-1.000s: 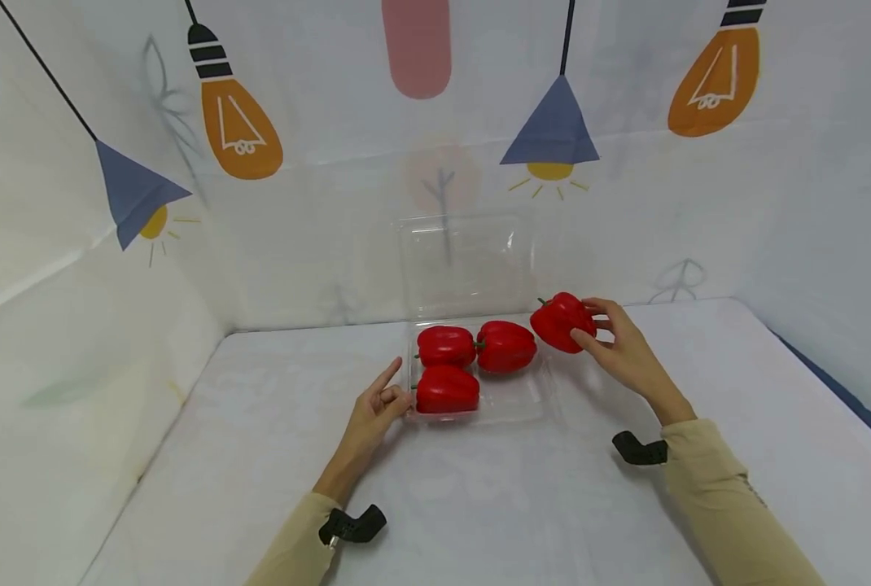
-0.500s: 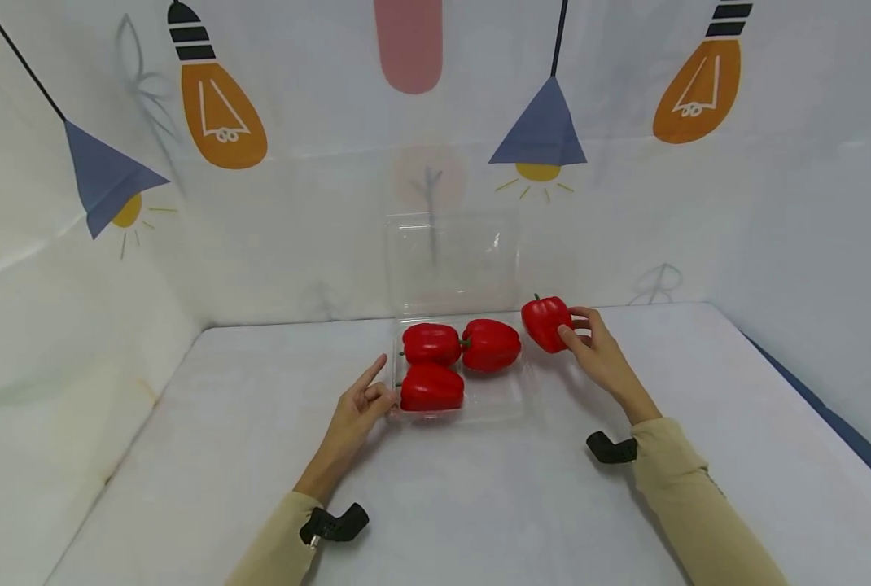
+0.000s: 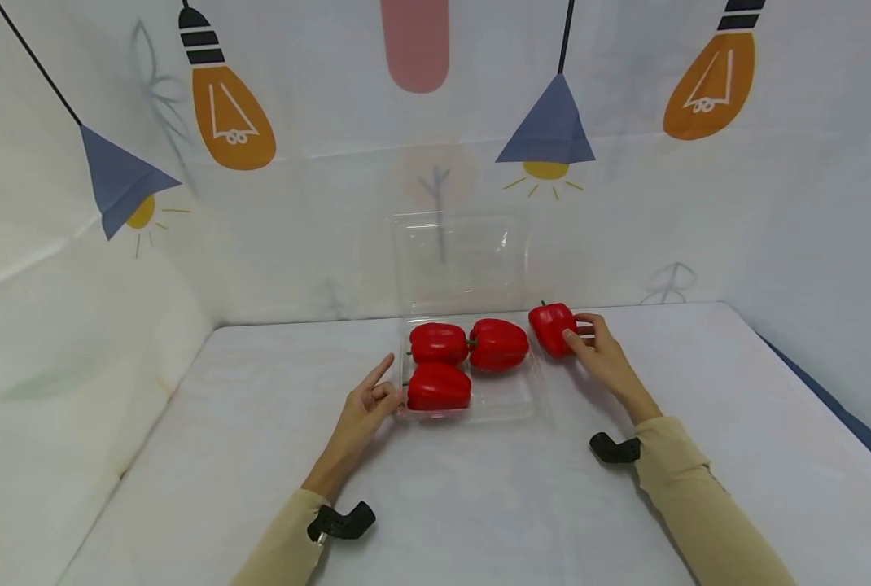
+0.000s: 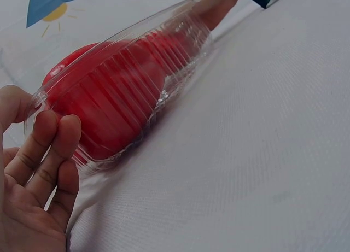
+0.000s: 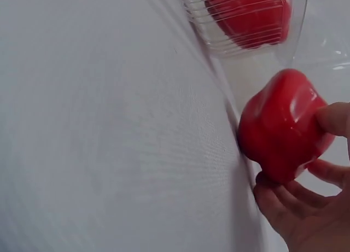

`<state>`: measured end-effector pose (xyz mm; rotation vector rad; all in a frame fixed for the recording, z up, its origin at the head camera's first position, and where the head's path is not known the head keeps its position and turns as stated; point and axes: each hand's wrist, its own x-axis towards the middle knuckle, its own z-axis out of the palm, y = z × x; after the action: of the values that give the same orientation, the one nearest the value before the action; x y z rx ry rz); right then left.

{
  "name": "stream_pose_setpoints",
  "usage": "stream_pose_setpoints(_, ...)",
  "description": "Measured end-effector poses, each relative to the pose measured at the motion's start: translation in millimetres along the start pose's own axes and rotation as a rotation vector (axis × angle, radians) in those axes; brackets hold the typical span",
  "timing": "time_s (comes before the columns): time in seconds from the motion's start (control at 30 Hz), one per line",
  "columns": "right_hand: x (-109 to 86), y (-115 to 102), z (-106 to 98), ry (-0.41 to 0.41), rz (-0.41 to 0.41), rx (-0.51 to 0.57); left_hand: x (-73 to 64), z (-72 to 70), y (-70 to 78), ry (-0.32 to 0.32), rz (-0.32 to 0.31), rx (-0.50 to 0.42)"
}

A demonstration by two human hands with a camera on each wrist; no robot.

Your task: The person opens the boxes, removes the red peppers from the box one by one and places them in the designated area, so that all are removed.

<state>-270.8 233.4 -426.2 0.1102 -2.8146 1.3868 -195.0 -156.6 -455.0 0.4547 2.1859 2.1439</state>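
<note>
Left to right, taking the centre of the clear plastic box (image 3: 505,399) as the middle of a clock. Near 8 o'clock is a person's left hand (image 3: 361,411), in a tan sleeve (image 3: 282,544) with a black bracket (image 3: 343,522) at the cuff. From the head, its index finger is seen stretched toward 1 o'clock, the others bent at the box's edge. Only the left wrist view shows the grip clearly: thumb and fingertips (image 4: 68,129) pinch the rim, against a ribbed wall.

Three red peppers lie in the box: one (image 3: 439,344) at 10 o'clock, one (image 3: 439,387) at 8, one (image 3: 499,345) at 1. The transparent lid (image 3: 465,256) stands raised at 12 o'clock.

At 2 o'clock, outside the box, is a fourth pepper (image 3: 553,330), held between the thumb and partly bent fingers of the right hand (image 3: 606,356), which comes in from 4 o'clock. Seen from the head, pepper and box seem to meet; the right wrist view shows a gap between them. The pepper's green stem, pointing to about 11 o'clock, shows only from the head. Whether the pepper touches the white table (image 3: 472,505), I cannot tell.
</note>
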Motion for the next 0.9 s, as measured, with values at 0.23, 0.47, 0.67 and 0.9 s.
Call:
stream_pose_setpoints(0.23,3.3,8,0,0.029,-0.003,-0.002,0.3,2.3,-1.5,-0.008,-0.004,-0.022)
stream_pose_setpoints(0.47,4.5,18,2,0.081,0.013,0.085,3.2,3.6,-1.5,-0.007,0.014,-0.037)
stream_pose_setpoints(0.67,2.4,19,5,0.135,0.019,0.115,2.6,2.7,-1.0,0.003,-0.050,-0.041)
stream_pose_setpoints(0.9,1.9,18,10,0.162,0.002,0.156,-0.1,3.6,3.7,0.089,-0.107,-0.042)
